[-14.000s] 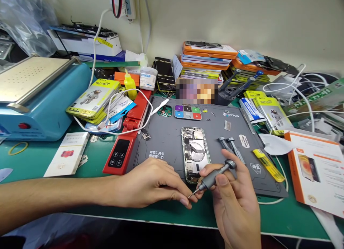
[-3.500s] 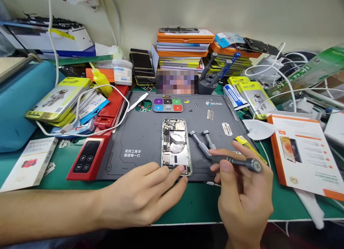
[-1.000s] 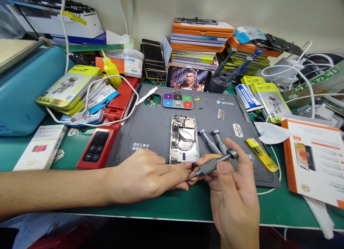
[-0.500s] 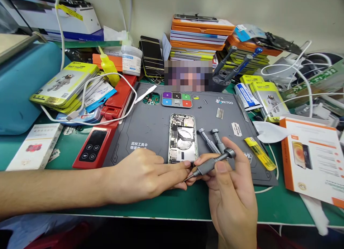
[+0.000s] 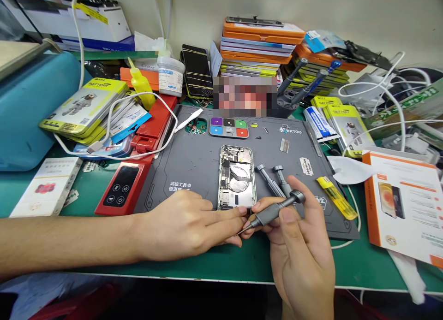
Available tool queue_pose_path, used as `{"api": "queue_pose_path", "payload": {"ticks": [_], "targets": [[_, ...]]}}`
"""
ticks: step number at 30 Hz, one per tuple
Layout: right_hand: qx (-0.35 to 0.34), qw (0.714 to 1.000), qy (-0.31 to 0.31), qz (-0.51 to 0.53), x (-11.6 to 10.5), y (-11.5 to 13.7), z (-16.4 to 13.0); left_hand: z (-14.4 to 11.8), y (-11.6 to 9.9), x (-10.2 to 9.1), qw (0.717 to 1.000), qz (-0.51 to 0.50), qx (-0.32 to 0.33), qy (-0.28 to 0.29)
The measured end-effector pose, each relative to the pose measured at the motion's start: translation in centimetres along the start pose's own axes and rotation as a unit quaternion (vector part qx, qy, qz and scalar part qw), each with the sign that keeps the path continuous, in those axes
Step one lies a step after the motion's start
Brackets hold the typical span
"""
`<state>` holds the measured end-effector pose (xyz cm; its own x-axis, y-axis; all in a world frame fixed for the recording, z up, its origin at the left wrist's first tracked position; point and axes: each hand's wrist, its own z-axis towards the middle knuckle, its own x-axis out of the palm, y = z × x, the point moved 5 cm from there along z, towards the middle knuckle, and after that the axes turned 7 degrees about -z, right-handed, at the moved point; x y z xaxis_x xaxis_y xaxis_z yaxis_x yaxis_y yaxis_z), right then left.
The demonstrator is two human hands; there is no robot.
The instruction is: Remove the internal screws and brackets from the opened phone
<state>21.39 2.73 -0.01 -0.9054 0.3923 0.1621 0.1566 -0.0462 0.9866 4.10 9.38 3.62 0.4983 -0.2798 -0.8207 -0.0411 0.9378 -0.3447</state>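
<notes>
Two bare hands meet near the front edge of a grey work mat [image 5: 207,165] on a cluttered green tabletop [image 5: 242,264]. The right hand [image 5: 301,251] is closed around a slim grey screwdriver [image 5: 273,211], tip angled down-left. The left hand [image 5: 187,225] lies palm down, fingers pinched at that tip; whether they grip a screw cannot be told. An opened phone [image 5: 236,177], its insides bare, lies just beyond the fingers, mid-mat. Two spare drivers [image 5: 277,181] rest beside it. This looks like seating something tiny on the tip; next, the tip likely needs a steady, precise aim.
</notes>
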Motion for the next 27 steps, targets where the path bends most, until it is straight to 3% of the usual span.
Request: {"api": "queue_pose_path", "payload": {"ticks": [6, 27], "targets": [[0.011, 1.000, -0.002, 0.008, 0.20, 0.33, -0.04, 0.07, -0.09, -0.32, 1.000, 0.007, 0.008, -0.028], [0.004, 1.000, -0.002, -0.011, 0.13, 0.18, -0.14, -0.39, 0.03, 0.07, 1.000, 0.009, 0.005, -0.001]]}}
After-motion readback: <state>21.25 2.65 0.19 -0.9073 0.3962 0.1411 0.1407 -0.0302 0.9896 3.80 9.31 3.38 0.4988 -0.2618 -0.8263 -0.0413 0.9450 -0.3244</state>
